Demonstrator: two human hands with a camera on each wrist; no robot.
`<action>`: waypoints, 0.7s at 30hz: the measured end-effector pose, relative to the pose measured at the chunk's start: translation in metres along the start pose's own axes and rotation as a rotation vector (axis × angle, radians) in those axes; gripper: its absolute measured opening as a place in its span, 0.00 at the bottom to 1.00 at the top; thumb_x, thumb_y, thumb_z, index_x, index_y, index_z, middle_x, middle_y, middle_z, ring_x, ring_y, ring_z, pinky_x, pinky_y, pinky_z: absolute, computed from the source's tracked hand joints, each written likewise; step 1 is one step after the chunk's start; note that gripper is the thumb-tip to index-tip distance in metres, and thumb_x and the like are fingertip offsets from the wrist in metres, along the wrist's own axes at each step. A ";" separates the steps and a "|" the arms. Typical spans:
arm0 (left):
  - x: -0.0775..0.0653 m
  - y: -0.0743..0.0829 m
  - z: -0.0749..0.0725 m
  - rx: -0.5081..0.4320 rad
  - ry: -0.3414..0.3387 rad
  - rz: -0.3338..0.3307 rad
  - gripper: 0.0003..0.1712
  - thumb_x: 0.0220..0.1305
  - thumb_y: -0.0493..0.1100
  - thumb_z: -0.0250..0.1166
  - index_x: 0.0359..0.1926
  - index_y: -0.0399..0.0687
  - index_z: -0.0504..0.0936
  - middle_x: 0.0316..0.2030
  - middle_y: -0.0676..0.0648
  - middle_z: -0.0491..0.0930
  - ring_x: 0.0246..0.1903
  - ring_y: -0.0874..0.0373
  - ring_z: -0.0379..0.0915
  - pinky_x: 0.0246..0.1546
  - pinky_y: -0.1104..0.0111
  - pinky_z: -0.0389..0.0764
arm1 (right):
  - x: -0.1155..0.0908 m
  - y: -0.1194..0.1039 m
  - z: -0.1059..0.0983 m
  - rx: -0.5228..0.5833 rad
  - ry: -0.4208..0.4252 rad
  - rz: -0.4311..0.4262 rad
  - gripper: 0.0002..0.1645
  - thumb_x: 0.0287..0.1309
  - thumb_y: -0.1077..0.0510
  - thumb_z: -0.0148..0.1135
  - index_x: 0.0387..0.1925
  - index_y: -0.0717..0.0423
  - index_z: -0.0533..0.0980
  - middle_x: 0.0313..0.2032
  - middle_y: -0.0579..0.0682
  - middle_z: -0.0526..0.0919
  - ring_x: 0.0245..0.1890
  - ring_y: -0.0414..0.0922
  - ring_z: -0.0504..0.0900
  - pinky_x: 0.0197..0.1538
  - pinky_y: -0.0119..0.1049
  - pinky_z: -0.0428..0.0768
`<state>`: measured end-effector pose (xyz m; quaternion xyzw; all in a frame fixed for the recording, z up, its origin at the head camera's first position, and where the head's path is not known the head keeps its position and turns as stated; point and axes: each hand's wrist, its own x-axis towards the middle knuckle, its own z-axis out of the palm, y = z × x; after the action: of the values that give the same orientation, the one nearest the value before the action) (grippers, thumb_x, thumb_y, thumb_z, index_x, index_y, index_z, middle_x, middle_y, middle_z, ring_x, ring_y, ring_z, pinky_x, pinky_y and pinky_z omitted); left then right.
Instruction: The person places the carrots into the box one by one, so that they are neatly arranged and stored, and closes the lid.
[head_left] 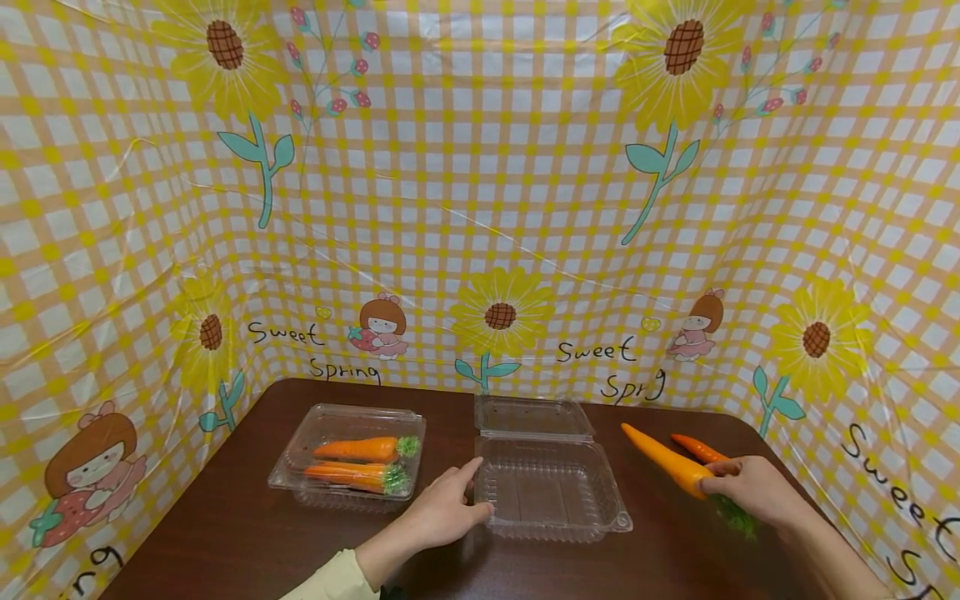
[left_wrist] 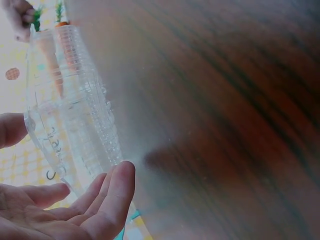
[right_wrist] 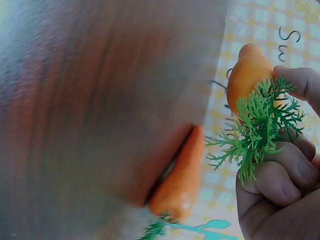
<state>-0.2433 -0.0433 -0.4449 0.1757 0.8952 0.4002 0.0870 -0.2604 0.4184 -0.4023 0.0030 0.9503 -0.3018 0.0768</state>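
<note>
Two or more orange carrots with feathery green tops (head_left: 356, 451) lie inside a shut, clear plastic box (head_left: 360, 419) on the dark brown counter (head_left: 660, 567). Next comes the left hand (head_left: 446, 508), thumb and fingers spread loosely at the near-left edge of an open, clear plastic box (head_left: 547, 496); light pressure there seems best, as the thin wall would probably flex or slide. On the right, the right hand (head_left: 761, 492) pinches a plump, light-orange carrot (head_left: 663, 458) by its thick end, its leaves hanging below the fingers. A sure hold calls for gripping that firm shoulder, not the leaves, with the narrow tip clear of its neighbour. The carrot reaches leftward and away from the fingers, right of the open box; a redder orange carrot (head_left: 697, 448) lies just beyond.
</note>
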 end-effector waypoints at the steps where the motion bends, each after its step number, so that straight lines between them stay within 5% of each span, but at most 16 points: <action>1: 0.000 0.000 0.000 0.002 0.001 -0.002 0.44 0.65 0.54 0.67 0.77 0.48 0.61 0.53 0.43 0.76 0.41 0.55 0.77 0.43 0.52 0.77 | 0.000 -0.004 -0.001 0.004 -0.004 -0.008 0.36 0.65 0.45 0.64 0.58 0.74 0.77 0.60 0.74 0.75 0.55 0.64 0.78 0.46 0.45 0.81; 11: 0.000 0.000 0.001 0.016 0.007 0.002 0.44 0.65 0.55 0.67 0.77 0.48 0.61 0.53 0.43 0.76 0.41 0.55 0.77 0.43 0.52 0.77 | -0.001 -0.039 -0.009 -0.021 0.006 -0.076 0.34 0.62 0.46 0.67 0.58 0.70 0.78 0.58 0.72 0.78 0.54 0.61 0.79 0.44 0.45 0.80; 21: 0.002 -0.002 0.002 0.015 0.007 -0.003 0.44 0.65 0.55 0.67 0.77 0.49 0.61 0.53 0.43 0.76 0.40 0.57 0.75 0.41 0.53 0.77 | 0.004 -0.070 -0.008 0.036 -0.079 -0.165 0.30 0.62 0.51 0.67 0.58 0.68 0.78 0.48 0.55 0.86 0.43 0.48 0.80 0.44 0.42 0.77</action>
<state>-0.2452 -0.0425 -0.4481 0.1736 0.8988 0.3938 0.0829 -0.2694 0.3656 -0.3568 -0.0857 0.9380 -0.3240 0.0892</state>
